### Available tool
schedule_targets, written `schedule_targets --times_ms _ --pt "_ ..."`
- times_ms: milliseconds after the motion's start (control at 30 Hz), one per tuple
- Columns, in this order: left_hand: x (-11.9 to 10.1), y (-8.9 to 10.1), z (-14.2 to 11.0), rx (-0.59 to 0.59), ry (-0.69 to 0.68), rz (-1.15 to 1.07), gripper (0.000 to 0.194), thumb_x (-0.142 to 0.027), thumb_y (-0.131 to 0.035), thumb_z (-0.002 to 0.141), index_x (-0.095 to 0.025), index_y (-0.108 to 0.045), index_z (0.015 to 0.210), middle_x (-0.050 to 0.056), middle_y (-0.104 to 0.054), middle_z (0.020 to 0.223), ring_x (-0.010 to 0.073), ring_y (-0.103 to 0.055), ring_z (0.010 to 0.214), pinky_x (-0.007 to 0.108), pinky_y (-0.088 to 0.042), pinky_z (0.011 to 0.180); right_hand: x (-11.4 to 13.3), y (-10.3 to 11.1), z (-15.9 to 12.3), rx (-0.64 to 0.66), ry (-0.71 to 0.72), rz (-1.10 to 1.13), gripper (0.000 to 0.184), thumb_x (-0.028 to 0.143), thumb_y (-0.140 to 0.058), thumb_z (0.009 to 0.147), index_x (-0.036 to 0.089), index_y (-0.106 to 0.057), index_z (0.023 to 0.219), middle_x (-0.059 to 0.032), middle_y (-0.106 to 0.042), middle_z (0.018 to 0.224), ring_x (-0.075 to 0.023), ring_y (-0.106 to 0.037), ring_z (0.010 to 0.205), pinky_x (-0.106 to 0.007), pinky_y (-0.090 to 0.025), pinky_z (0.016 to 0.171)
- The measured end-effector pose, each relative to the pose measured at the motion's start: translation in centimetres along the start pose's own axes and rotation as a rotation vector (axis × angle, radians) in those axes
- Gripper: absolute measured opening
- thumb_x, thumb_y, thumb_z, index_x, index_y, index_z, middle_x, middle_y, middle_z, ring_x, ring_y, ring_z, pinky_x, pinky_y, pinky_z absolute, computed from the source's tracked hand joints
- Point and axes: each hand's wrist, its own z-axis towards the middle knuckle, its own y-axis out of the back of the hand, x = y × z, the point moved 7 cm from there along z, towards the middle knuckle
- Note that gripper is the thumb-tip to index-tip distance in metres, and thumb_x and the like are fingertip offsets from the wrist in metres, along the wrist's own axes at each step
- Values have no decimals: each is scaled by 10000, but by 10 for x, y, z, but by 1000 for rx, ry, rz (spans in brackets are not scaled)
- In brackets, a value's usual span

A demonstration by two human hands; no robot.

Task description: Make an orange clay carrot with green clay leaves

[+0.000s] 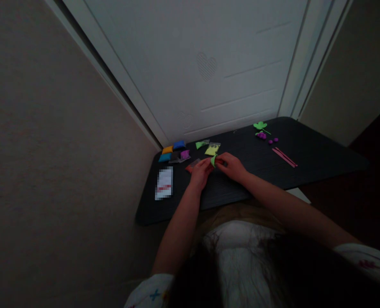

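Note:
A small strip of light green modelling clay (213,161) is pinched between my two hands, just above the dark table. My left hand (201,171) closes on it from the left, and my right hand (231,166) grips its other side with bent fingers. Under my left hand a red clay packet (193,165) partly shows. Just beyond my fingers lie a yellow clay packet (212,149) and an opened green clay packet (202,144).
The black table (231,192) stands against a white door (241,55). Orange (167,149), blue (179,145) and purple (185,154) packets lie left, near a white sheet (164,183). Rightward are a green clay leaf shape (260,125), purple clay balls (261,135) and pink tools (284,157).

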Motion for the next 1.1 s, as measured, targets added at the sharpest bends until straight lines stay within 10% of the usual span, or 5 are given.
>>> schedule_targets --times_ms 500,867,1100 --pt "-5 8 2 -84 -70 18 223 -255 -641 645 -143 -618 838 42 -632 861 120 -584 793 277 -422 771 -7 -1 1 -38 -84 0 213 249 -515 753 183 -568 948 -48 -585 857 -151 -538 786 -295 -427 723" --pt "-28 21 -4 -245 -267 459 247 -281 -644 646 -220 -643 886 28 -633 907 157 -569 850 286 -404 789 -27 1 3 -86 -209 60 332 121 -519 700 194 -550 1023 -66 -581 966 -167 -549 849 -311 -430 780" --pt "-35 2 -7 -151 -367 843 229 -305 -634 648 -268 -658 873 24 -628 937 189 -544 907 310 -359 854 -53 13 5 -231 -390 93 253 120 -489 714 179 -572 946 -63 -587 893 -158 -552 798 -290 -436 731"
